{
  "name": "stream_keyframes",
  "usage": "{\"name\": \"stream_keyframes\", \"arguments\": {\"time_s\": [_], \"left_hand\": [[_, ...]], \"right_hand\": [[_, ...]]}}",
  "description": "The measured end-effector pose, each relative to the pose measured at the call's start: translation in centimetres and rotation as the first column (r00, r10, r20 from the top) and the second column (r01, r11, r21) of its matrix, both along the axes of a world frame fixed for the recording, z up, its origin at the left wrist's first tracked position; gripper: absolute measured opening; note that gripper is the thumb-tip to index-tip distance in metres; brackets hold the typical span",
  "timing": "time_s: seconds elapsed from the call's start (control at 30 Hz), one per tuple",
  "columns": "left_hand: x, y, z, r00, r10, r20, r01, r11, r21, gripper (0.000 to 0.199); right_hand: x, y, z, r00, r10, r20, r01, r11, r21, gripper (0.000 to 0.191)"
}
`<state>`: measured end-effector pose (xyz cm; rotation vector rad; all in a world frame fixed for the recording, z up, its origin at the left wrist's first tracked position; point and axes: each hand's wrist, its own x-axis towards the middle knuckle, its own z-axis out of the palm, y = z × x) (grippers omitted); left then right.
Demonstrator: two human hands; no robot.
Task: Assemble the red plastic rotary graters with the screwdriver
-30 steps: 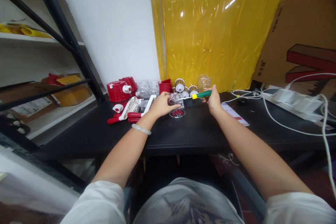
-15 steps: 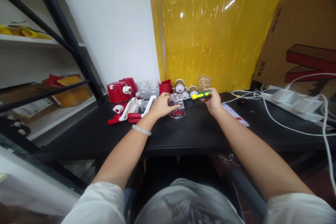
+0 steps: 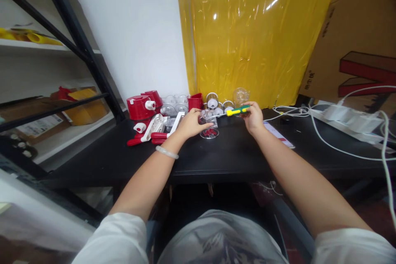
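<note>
My left hand (image 3: 192,124) is closed around a clear plastic part (image 3: 213,121), with red pieces showing at its round base on the desk. In my right hand (image 3: 253,119) is a screwdriver (image 3: 237,110) with a yellow and green handle, held level. Its thin shaft points left toward the clear part; whether the tip touches it I cannot tell. Left of my left hand lie white parts with red handles (image 3: 159,135) and a small red and white knob (image 3: 140,127). Behind my hands stand several metal-coloured drums with white ends (image 3: 212,100).
Red housings (image 3: 140,107), clear cups (image 3: 168,106) and a red hopper-like part (image 3: 195,102) line the back of the black desk (image 3: 204,167). Another clear part (image 3: 241,95) stands by the yellow-covered panel (image 3: 244,37). A phone (image 3: 280,135), white cables (image 3: 328,144) and a power strip (image 3: 349,123) are at right.
My right hand and the screwdriver have shifted very slightly to the right. My left hand stays on the clear part.
</note>
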<state>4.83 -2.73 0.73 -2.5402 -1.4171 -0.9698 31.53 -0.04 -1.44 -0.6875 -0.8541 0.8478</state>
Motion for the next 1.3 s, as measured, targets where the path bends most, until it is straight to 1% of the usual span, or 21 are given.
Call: {"name": "stream_keyframes", "arguments": {"time_s": [0.1,0.2,0.4,0.5,0.57,0.67,0.73,0.8,0.87,0.97,1.03,1.1,1.3], "left_hand": [[0.0,0.1,0.0,1.0,0.006,0.003,-0.006,1.0,-0.004,0.052],[0.0,0.1,0.0,1.0,0.002,0.002,-0.002,1.0,0.0,0.052],[0.0,0.1,-0.1,1.0,0.002,0.003,-0.002,1.0,0.004,0.055],[0.0,0.1,-0.1,1.0,0.009,-0.006,-0.009,1.0,0.009,0.055],[0.1,0.0,0.0,1.0,0.015,-0.012,-0.015,1.0,0.006,0.055],[0.1,0.0,0.0,1.0,0.012,-0.012,-0.011,1.0,0.005,0.055],[0.1,0.0,0.0,1.0,0.005,-0.013,-0.005,1.0,0.01,0.055],[0.1,0.0,0.0,1.0,0.002,-0.014,-0.002,1.0,0.013,0.054],[0.1,0.0,0.0,1.0,0.002,-0.013,-0.002,1.0,0.011,0.054],[0.1,0.0,0.1,1.0,0.012,-0.011,-0.012,1.0,0.003,0.054],[0.1,0.0,0.1,1.0,0.021,-0.012,-0.021,1.0,-0.001,0.054],[0.1,0.0,0.1,1.0,0.019,-0.014,-0.019,1.0,-0.002,0.054],[0.1,0.1,0.0,1.0,0.014,-0.012,-0.014,1.0,0.008,0.054]], "right_hand": [[0.0,-0.1,0.1,1.0,0.003,0.002,-0.003,1.0,-0.007,0.02],[0.0,0.0,0.0,1.0,-0.006,0.023,0.005,1.0,0.009,0.019],[-0.3,0.3,-0.4,0.988,-0.096,0.124,0.089,0.994,0.061,0.022],[-0.3,0.5,-0.7,0.982,-0.113,0.151,0.102,0.991,0.083,0.022],[-0.3,0.6,-0.8,0.986,-0.092,0.141,0.078,0.992,0.102,0.02],[-0.2,0.7,-1.0,0.992,-0.009,0.128,-0.008,0.991,0.136,0.015],[-0.2,0.8,-1.0,0.992,0.02,0.128,-0.038,0.989,0.142,0.017],[-0.2,0.9,-1.1,0.991,-0.011,0.132,-0.007,0.991,0.136,0.026],[-0.2,1.0,-1.2,0.987,-0.077,0.143,0.06,0.991,0.12,0.029],[-0.2,1.1,-1.3,0.977,-0.127,0.172,0.114,0.99,0.081,0.02],[-0.2,1.2,-1.3,0.978,-0.12,0.169,0.111,0.992,0.058,0.013],[-0.2,1.4,-1.3,0.984,-0.104,0.146,0.096,0.994,0.056,0.012],[-0.4,1.7,-1.3,0.994,-0.071,0.086,0.061,0.992,0.11,0.022]]}}
